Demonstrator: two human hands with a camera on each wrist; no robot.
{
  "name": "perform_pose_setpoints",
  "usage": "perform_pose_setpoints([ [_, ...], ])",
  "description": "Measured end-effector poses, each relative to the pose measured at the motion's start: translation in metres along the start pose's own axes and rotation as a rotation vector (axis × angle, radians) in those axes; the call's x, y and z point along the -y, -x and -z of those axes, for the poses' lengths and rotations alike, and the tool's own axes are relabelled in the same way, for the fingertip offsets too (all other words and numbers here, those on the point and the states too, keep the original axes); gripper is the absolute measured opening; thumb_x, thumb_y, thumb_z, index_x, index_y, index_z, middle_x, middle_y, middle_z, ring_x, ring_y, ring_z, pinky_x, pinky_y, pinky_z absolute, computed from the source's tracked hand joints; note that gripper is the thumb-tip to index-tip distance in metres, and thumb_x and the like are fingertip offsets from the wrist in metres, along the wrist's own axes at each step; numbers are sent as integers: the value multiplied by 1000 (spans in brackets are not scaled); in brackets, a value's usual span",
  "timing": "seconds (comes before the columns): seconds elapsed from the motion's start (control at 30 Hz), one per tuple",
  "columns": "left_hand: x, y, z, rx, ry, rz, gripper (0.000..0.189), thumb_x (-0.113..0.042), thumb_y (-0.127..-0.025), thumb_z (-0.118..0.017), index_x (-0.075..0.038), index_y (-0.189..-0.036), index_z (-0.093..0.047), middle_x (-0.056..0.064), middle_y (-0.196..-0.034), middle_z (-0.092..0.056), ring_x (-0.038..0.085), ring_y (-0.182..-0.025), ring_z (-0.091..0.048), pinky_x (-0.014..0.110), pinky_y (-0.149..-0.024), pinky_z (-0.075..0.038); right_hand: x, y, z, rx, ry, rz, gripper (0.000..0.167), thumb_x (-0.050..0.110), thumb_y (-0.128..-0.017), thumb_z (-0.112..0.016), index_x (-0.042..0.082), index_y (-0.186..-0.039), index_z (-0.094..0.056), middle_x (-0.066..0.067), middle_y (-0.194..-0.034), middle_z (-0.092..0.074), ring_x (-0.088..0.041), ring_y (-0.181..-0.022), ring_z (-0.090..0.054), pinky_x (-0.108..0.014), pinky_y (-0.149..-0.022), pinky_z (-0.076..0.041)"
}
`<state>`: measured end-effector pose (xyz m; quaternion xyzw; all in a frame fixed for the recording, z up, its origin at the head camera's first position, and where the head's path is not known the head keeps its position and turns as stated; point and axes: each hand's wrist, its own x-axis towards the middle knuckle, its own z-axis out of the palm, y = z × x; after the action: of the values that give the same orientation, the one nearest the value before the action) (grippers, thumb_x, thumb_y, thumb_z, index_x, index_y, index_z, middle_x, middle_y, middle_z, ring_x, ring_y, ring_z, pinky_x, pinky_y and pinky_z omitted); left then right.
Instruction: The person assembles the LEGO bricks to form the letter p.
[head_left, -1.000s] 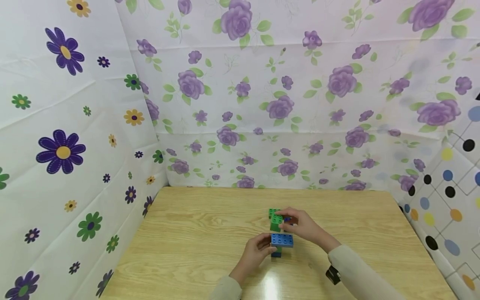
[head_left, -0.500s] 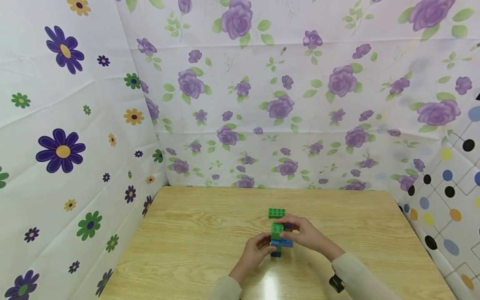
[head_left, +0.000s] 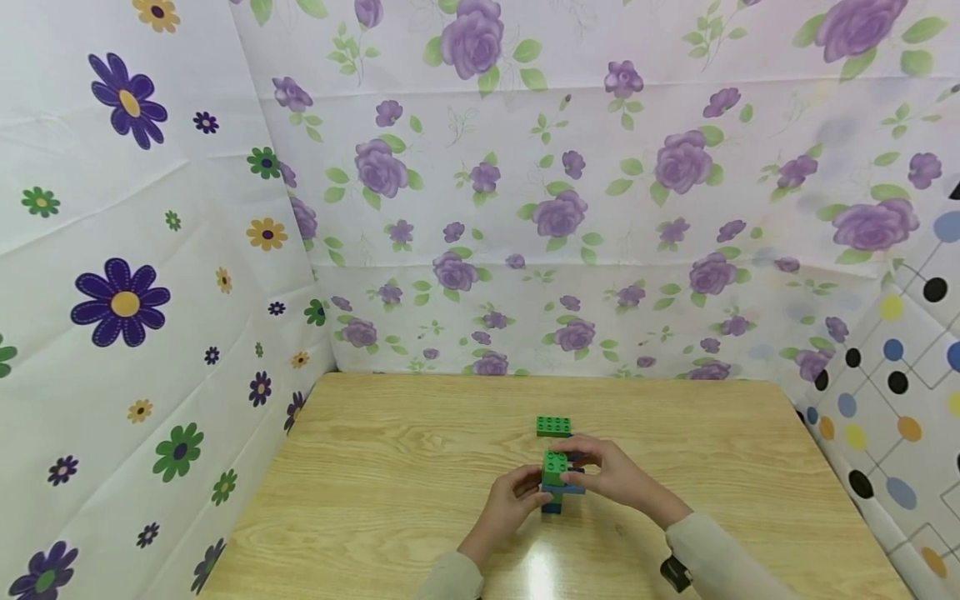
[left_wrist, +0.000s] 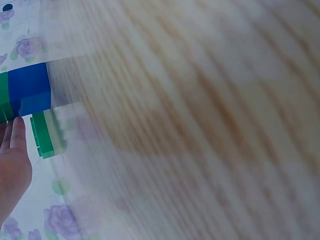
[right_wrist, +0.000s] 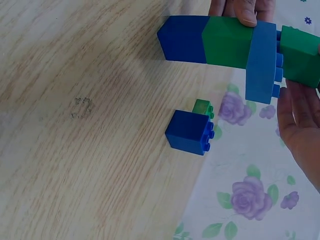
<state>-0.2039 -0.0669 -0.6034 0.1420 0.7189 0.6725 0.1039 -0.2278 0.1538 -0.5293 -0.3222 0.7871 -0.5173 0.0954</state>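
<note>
A stack of toy bricks stands upright on the table: a dark blue brick [right_wrist: 182, 39] at the bottom, a green brick [right_wrist: 227, 42] over it, and a longer lighter-blue brick [right_wrist: 261, 62] across the top, overhanging to the right. My left hand [head_left: 506, 512] grips the stack from the left, thumb by the joint of the green and lighter-blue bricks. Between thumb and fingers, my right hand [head_left: 618, 477] pinches another green brick [head_left: 556, 463] over the left end of the long brick. In the right wrist view, studs still show between these two.
Behind the stack lies a flat green eight-stud brick [head_left: 553, 426]. A loose dark blue brick [right_wrist: 187, 131] sits near it, mostly behind the right hand in the head view. Patterned cloth [head_left: 487, 208] surrounds the wooden table [head_left: 375, 500] at the back and sides.
My right hand has brought the green brick toward me and down, from behind the stack to the top of the long blue brick. The left hand has kept its place.
</note>
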Motion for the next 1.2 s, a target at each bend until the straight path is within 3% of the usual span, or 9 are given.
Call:
perform_pose_setpoints([
  [0.3, 1, 0, 0, -5, -15, -12, 40, -8, -88, -68, -3, -127, -58, 13, -127, -60, 26, -118, -58, 25, -95, -51, 6, 1, -7, -55, -1, -12, 39, 15, -92, -66, 9, -130, -57, -11, -127, -57, -29, -106, -60, -44, -91, -53],
  [0.57, 1, -1, 0, -16, -17, 2, 40, -7, -88, -69, -4, -126, -59, 12, -126, -60, 27, -119, -57, 24, -96, -50, 2, 0, -11, -82, 59, -8, 37, 28, -92, -67, 17, -127, -60, -3, -126, -58, -21, -108, -59, -35, -89, -55],
  [0.77, 0, 0, -1, -21, -13, 6, 40, -8, -88, -69, -4, -126, -59, 12, -126, -60, 27, -119, -57, 24, -96, -50, 1, 0, -15, -106, 84, -2, 36, 29, -92, -67, 20, -126, -61, -2, -124, -59, -21, -107, -59, -33, -88, -54],
  [1.2, 1, 1, -1, -18, 18, -5, 42, -9, -88, -69, -4, -128, -58, 13, -128, -59, 28, -121, -55, 25, -97, -49, -1, 4, -18, -131, 29, -25, 36, 26, -92, -66, 18, -127, -61, 0, -118, -59, -19, -109, -58, -43, -95, -51],
])
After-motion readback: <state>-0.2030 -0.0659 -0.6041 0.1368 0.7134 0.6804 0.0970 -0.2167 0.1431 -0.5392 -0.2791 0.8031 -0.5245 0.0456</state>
